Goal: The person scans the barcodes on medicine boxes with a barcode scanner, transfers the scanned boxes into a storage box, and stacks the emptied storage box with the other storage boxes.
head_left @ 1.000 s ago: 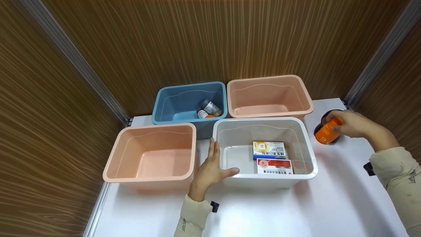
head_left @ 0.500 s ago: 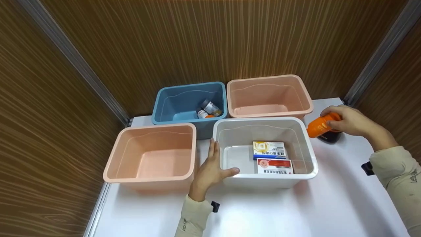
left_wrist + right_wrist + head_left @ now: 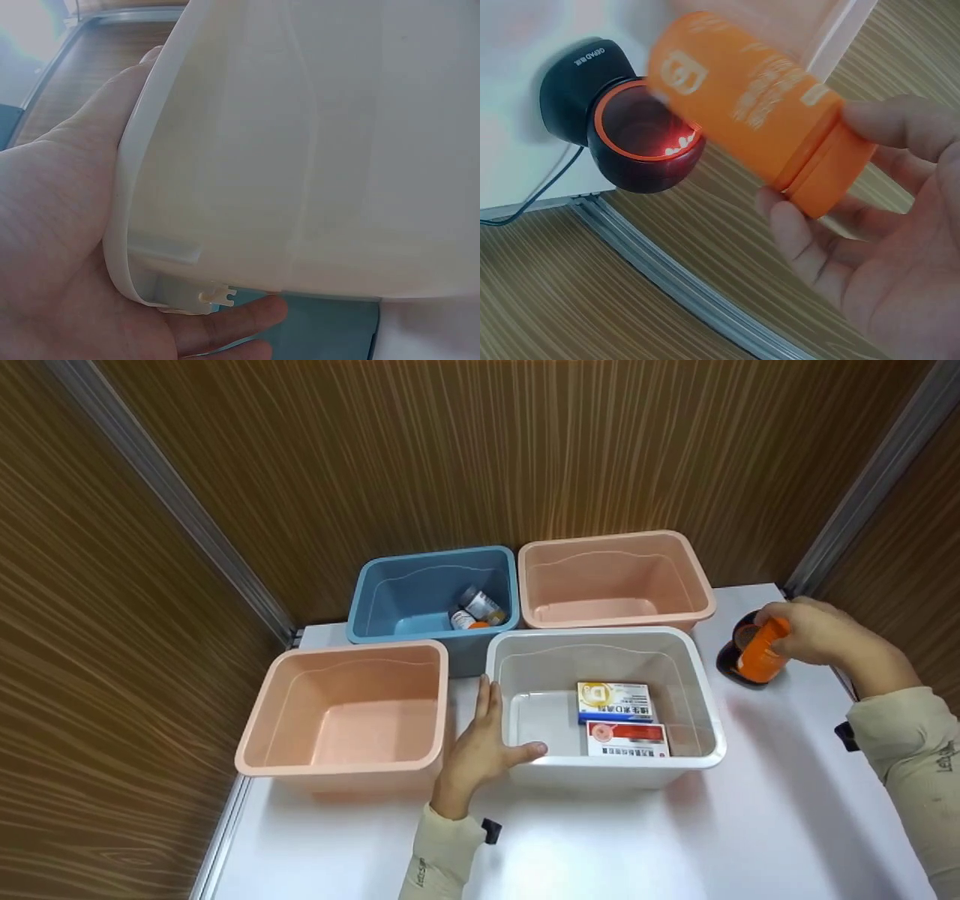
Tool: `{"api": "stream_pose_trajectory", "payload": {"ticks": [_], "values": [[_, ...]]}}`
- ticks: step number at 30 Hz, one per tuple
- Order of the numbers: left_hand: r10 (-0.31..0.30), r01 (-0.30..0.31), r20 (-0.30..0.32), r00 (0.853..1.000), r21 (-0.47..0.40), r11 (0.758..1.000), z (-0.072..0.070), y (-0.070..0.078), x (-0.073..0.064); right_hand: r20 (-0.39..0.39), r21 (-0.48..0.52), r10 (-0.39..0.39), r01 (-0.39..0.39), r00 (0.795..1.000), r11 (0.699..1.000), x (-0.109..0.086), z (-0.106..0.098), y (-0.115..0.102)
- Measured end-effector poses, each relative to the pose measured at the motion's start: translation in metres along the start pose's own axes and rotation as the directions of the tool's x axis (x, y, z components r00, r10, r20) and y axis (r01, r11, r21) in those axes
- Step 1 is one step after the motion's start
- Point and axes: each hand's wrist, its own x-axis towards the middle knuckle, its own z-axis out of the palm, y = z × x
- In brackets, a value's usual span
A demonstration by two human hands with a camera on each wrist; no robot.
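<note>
My right hand (image 3: 814,639) pinches the capped end of an orange bottle (image 3: 742,94) with white print. The bottle is tilted in front of a black desktop barcode scanner (image 3: 566,90), whose round orange-ringed window glows red. In the head view the bottle overlaps the scanner's right side. My left hand (image 3: 480,754) rests against the near left corner of a white bin (image 3: 600,774), its fingers extended along the side and thumb over the front rim. Inside that bin lie a yellow, white and blue box (image 3: 615,699) and a red and white box (image 3: 628,740).
A blue bin (image 3: 397,639) behind holds several small bottles (image 3: 478,604). Peach bins stand at the left (image 3: 341,770) and back right (image 3: 615,542). Wood-grain panels (image 3: 480,450) enclose the white tabletop (image 3: 600,847). A cable (image 3: 544,193) runs from the scanner.
The orange bottle swings left toward the white bin's rim, then back to the right across the scanner, now more upright. My left hand stays in place.
</note>
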Motion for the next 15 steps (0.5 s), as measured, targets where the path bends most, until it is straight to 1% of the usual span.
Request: {"api": "stream_pose_trajectory", "payload": {"ticks": [1, 3, 6, 7, 9, 13, 15], "values": [[0.001, -0.001, -0.002, 1.0, -0.004, 1.0, -0.0001, 0.0, 0.0, 0.0, 0.015, 0.001, -0.001, 1.0, 1.0, 0.0001, 0.0001, -0.0009], [0.003, -0.003, -0.003, 1.0, -0.008, 1.0, -0.0002, 0.0, -0.0001, -0.001, 0.077, 0.001, -0.001, 1.0, 0.997, 0.0005, 0.001, -0.0025], [0.003, -0.003, -0.002, 1.0, -0.013, 1.0, -0.0004, 0.0001, -0.0001, -0.014, 0.164, -0.003, 0.005, 1.0, 0.986, 0.0001, 0.0025, -0.0036], [0.001, -0.001, -0.002, 1.0, -0.015, 1.0, -0.0004, 0.0, -0.0001, -0.014, 0.178, 0.0, 0.003, 1.0, 0.984, -0.0005, 0.0026, -0.0035], [0.004, -0.004, -0.001, 1.0, -0.013, 1.0, -0.0005, -0.0003, -0.0001, -0.004, 0.172, 0.011, -0.01, 1.0, 0.985, -0.002, 0.0019, -0.0033], [0.015, -0.015, -0.005, 1.0, -0.009, 1.0, -0.001, -0.0006, -0.0004, 0.013, 0.088, 0.04, -0.041, 0.999, 0.995, -0.0061, -0.002, -0.0029], [0.016, -0.016, -0.006, 1.0, -0.008, 1.0, -0.0013, -0.0006, -0.0008, 0.012, 0.073, 0.054, -0.054, 0.998, 0.996, -0.0079, -0.0043, -0.0037]]}}
